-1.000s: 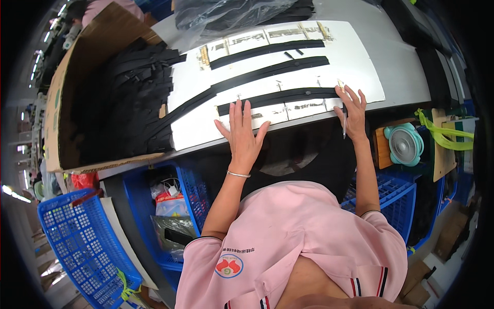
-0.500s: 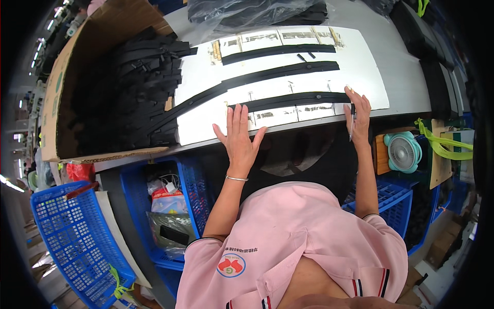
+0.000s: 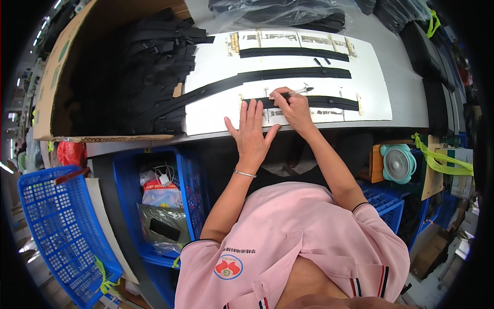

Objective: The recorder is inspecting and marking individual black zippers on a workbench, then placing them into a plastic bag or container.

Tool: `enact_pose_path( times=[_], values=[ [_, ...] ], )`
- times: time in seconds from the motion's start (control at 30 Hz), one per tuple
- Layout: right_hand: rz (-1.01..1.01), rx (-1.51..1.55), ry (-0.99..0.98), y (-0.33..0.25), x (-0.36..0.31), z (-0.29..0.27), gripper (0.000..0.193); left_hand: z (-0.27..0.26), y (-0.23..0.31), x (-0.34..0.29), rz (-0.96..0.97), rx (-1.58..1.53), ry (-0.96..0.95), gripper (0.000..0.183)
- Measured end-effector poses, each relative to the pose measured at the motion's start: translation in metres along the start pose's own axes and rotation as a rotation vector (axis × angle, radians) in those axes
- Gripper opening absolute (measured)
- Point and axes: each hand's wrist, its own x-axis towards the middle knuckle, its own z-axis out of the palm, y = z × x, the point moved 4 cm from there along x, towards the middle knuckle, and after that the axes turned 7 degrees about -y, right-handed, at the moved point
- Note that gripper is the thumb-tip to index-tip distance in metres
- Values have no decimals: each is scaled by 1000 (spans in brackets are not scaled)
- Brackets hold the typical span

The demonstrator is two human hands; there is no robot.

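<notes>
A black fabric strip [image 3: 338, 102] lies on a white marked board [image 3: 375, 98], nearest to me. My left hand [image 3: 251, 135] is flat with fingers stretched out, its fingertips on the strip's left end. Just to its right, my right hand [image 3: 296, 112] pinches a pen [image 3: 301, 91] with a clear barrel and dark end. The pen slants over the strip, and its writing tip is hidden by my fingers. Beyond lie a middle black strip [image 3: 293, 73], running left toward a pile, and a far strip [image 3: 293, 53]. Two small black pieces [image 3: 322, 62] lie between those two.
A cardboard box [image 3: 56, 77] of many black strips [image 3: 128, 77] stands open at the board's left. Clear plastic wrapping [image 3: 278, 15] covers dark material behind. Blue baskets [image 3: 67, 221] stand below the table edge; a small teal fan [image 3: 399, 164] is at the right.
My right hand has moved left from the near strip's right end to beside my left hand. The pen has turned from hanging downward to lying slanted in the grip. The view has shifted slightly.
</notes>
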Motion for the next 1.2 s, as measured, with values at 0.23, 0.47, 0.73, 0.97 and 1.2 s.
enact_pose_path(
  times=[0.23, 0.47, 0.73, 0.97, 1.2],
  values=[
    [-64, -148, -27, 0, 1, 9, 20, -1, -3, -2, -5, -19, 21, 77],
    [-103, -275, -16, 1, 0, 11, 22, 0, -3, -2, -8, -22, 1, 78],
    [-20, -163, -137, -4, -2, 6, 23, -1, -3, -1, -13, -31, 8, 75],
    [-36, -216, -155, 9, -3, 7, 22, -2, 0, 0, 4, -6, 9, 75],
    [-56, -69, -110, -7, -6, -3, 19, 2, -2, -1, -6, 24, -8, 76]
  ],
)
